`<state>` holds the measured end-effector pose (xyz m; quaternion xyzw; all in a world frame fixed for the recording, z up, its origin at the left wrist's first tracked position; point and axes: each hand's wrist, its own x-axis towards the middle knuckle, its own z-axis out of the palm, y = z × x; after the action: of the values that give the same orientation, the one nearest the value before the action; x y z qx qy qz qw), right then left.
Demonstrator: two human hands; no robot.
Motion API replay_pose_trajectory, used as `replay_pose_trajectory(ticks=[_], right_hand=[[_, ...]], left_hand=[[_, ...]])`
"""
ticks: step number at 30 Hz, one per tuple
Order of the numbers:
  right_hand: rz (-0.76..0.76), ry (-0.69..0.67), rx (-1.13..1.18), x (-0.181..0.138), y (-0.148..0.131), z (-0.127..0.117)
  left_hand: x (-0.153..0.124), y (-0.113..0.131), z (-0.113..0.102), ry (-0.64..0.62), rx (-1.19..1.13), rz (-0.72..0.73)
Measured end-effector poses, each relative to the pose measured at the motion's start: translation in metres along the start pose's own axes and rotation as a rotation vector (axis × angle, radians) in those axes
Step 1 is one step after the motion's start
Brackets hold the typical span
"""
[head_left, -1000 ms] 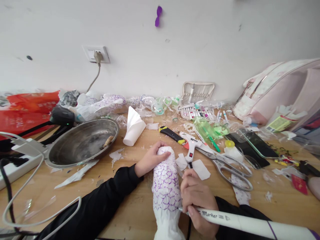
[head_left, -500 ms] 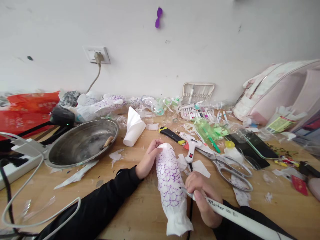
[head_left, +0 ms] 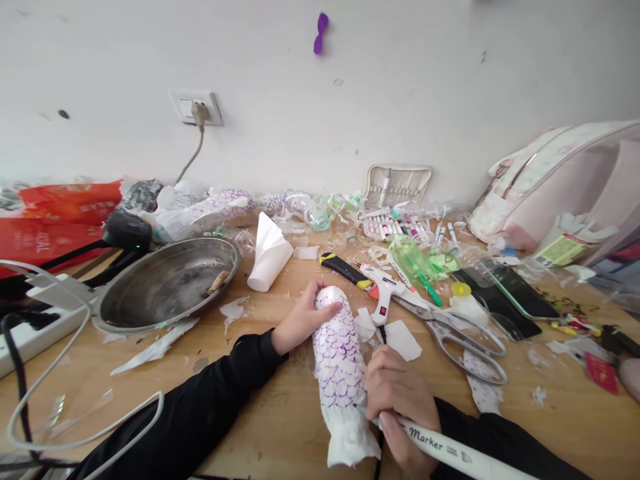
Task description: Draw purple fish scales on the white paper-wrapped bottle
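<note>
A white paper-covered, bottle-like form [head_left: 340, 360] with purple scale marks lies on the table in front of me. Its narrow, crumpled tail end points toward me. My left hand [head_left: 311, 313] grips the far end, thumb laid over the top and the other fingers around its left side. In my right hand [head_left: 400, 400] is a white marker [head_left: 450, 448], pinched close to its tip. The tip meets the paper's right side near the lower rows of scales, partly hidden by my fingers.
Beyond the form lie a white glue gun [head_left: 384, 293], a yellow-black utility knife [head_left: 345, 270] and grey scissors [head_left: 450, 327]. A metal basin [head_left: 165, 283] stands left, beside a paper cone [head_left: 269, 253]. Phones [head_left: 500, 300], marker pens [head_left: 395, 227] and a pink backpack [head_left: 560, 180] are right.
The marker tip and my right hand have moved down the form toward its tail. My left thumb has shifted across the top, and the form's tail has swung slightly left.
</note>
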<state>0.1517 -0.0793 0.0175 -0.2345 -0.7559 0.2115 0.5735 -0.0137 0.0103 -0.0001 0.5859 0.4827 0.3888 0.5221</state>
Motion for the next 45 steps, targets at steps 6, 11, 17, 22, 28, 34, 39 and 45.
replay_pose_trajectory(ticks=[6, 11, 17, 22, 28, 34, 39, 45], right_hand=[[0.021, 0.020, -0.042, -0.004, 0.001, 0.003], [0.032, 0.003, -0.030, -0.002, 0.000, 0.000], [0.032, -0.031, -0.041, 0.003, -0.003, -0.004], [0.039, -0.030, -0.037, 0.001, -0.002, -0.004], [0.070, -0.046, -0.025, 0.004, -0.001, -0.006], [0.087, -0.058, -0.020, 0.006, -0.001, -0.009], [0.102, -0.047, -0.025, 0.006, 0.003, -0.009], [0.114, -0.003, -0.008, 0.007, 0.007, -0.011]], left_hand=[[0.001, -0.001, 0.000, -0.004, -0.002, 0.005], [0.000, 0.002, -0.001, -0.003, 0.020, 0.003], [-0.001, 0.004, 0.000, 0.010, 0.040, 0.004], [-0.001, 0.003, -0.001, 0.016, 0.043, 0.005], [-0.002, 0.007, 0.000, 0.012, 0.035, -0.025], [-0.004, 0.010, -0.001, 0.022, 0.006, -0.023], [-0.004, 0.010, -0.001, 0.020, 0.022, -0.026], [-0.003, 0.008, -0.001, 0.021, 0.029, -0.003]])
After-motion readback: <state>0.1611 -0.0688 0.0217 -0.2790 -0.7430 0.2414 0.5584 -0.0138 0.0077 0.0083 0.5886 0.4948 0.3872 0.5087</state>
